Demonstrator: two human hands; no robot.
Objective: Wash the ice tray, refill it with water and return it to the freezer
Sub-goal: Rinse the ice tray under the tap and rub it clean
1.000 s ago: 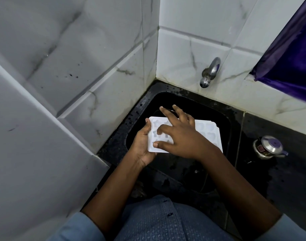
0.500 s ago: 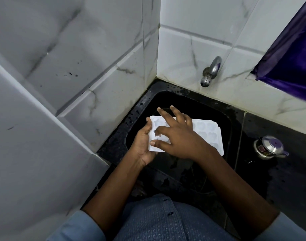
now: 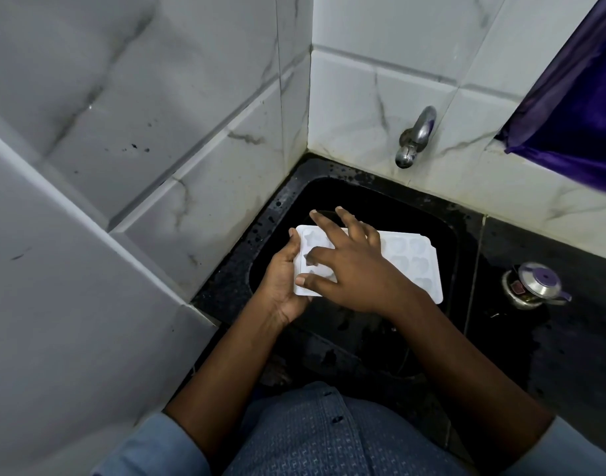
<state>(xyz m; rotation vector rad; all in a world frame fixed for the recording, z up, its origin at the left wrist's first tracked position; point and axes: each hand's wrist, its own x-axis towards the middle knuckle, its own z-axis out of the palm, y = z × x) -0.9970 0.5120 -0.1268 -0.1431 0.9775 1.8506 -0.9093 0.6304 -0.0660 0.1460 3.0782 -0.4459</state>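
White plastic ice tray point(image 3: 413, 261) held over black sink point(image 3: 463, 242), below the tap point(image 3: 415, 139). Left hand point(image 3: 282, 281) clamps its left edge for support; right hand point(image 3: 349, 269), fingers spread, presses into cells, probably rubbing them clean.

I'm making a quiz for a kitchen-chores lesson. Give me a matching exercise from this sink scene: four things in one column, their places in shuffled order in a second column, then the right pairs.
Things:
1. ice tray
2. tap
3. purple cloth
4. steel lidded pot

Places:
A. on the black counter right of the sink
B. hanging at the upper right
C. held over the sink basin
D. on the tiled back wall

Pairs: 1-C, 2-D, 3-B, 4-A
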